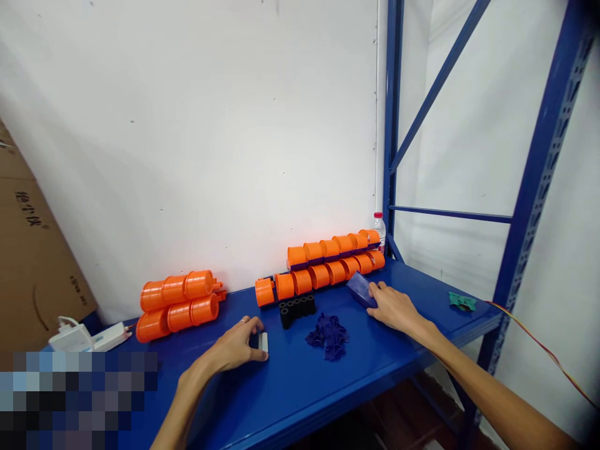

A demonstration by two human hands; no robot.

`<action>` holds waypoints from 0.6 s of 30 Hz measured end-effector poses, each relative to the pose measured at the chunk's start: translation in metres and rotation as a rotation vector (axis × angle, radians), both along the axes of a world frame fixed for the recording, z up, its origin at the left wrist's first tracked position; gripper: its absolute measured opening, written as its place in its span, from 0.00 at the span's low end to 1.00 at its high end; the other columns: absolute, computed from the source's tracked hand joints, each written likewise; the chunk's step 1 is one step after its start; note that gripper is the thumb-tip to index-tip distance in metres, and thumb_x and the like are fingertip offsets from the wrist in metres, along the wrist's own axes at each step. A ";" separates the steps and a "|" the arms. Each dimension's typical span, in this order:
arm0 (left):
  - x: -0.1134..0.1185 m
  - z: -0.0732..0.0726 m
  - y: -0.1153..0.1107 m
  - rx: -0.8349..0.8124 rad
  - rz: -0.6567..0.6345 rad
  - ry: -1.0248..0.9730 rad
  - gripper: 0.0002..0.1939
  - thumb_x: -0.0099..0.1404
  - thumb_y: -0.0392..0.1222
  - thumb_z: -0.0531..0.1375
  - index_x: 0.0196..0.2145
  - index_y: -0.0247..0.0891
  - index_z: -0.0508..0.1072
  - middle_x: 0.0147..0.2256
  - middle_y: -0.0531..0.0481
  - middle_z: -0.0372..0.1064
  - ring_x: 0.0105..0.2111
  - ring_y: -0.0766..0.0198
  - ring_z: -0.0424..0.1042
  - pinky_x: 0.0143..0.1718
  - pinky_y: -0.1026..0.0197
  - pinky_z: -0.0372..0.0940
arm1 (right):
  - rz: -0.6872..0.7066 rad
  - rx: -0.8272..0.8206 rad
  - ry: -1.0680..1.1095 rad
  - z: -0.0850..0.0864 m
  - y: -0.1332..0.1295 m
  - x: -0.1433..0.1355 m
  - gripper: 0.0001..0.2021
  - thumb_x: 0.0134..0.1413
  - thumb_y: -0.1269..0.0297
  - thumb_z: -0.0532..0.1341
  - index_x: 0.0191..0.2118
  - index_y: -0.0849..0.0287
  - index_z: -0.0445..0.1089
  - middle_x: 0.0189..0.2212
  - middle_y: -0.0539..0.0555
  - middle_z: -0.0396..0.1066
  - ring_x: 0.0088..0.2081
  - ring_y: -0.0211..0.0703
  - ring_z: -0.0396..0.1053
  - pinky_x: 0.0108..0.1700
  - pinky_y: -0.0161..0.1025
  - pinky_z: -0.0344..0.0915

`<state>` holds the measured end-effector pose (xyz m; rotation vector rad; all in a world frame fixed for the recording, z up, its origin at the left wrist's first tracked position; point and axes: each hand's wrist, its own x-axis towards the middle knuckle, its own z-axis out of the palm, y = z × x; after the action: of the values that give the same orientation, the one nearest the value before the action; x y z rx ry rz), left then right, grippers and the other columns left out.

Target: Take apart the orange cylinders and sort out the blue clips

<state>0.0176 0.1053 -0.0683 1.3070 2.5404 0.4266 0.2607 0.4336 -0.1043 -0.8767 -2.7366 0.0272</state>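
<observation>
My left hand [237, 345] rests low over the blue table [285, 387], thumb and fingers curled around a small whitish block-like piece [264, 342]. Further right, my right hand [392, 306] grips the near end of a dark blue box-shaped piece [359, 289], which lies slanted close to the orange rows. Between the hands is a loose pile of small dark blue plastic parts [329, 337]. Just behind that pile stand several black hollow cylinders [297, 309] side by side.
Two long rows of orange cups [319, 275] lie along the wall, a bottle [379, 226] behind them. Stacked orange cups [175, 292] and a white power strip [110, 336] are at left. A green piece [462, 302] sits by the right edge, near a blue rack post [529, 181].
</observation>
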 end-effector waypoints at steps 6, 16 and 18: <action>-0.015 0.039 -0.010 0.219 0.031 -0.032 0.25 0.56 0.59 0.63 0.45 0.39 0.74 0.43 0.42 0.75 0.40 0.50 0.73 0.39 0.55 0.65 | 0.012 0.170 0.138 0.019 -0.007 -0.008 0.15 0.65 0.53 0.59 0.47 0.60 0.70 0.53 0.67 0.69 0.52 0.64 0.69 0.48 0.53 0.65; -0.052 0.003 0.012 0.901 0.431 0.131 0.11 0.60 0.48 0.56 0.25 0.41 0.68 0.21 0.51 0.67 0.22 0.60 0.69 0.27 0.60 0.59 | 0.619 0.220 0.342 0.079 -0.113 -0.140 0.18 0.62 0.66 0.59 0.55 0.65 0.70 0.54 0.64 0.72 0.59 0.54 0.66 0.63 0.47 0.62; -0.054 -0.007 0.013 1.002 0.451 0.015 0.11 0.58 0.49 0.57 0.24 0.41 0.67 0.19 0.54 0.65 0.18 0.61 0.67 0.24 0.61 0.58 | 0.718 0.293 0.225 0.073 -0.128 -0.173 0.28 0.58 0.63 0.64 0.62 0.70 0.65 0.62 0.69 0.66 0.67 0.59 0.58 0.69 0.50 0.55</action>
<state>-0.0366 0.1186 -0.0754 0.8902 2.6737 1.9562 0.0875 0.3054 -0.0317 0.1940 -2.5935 -0.1243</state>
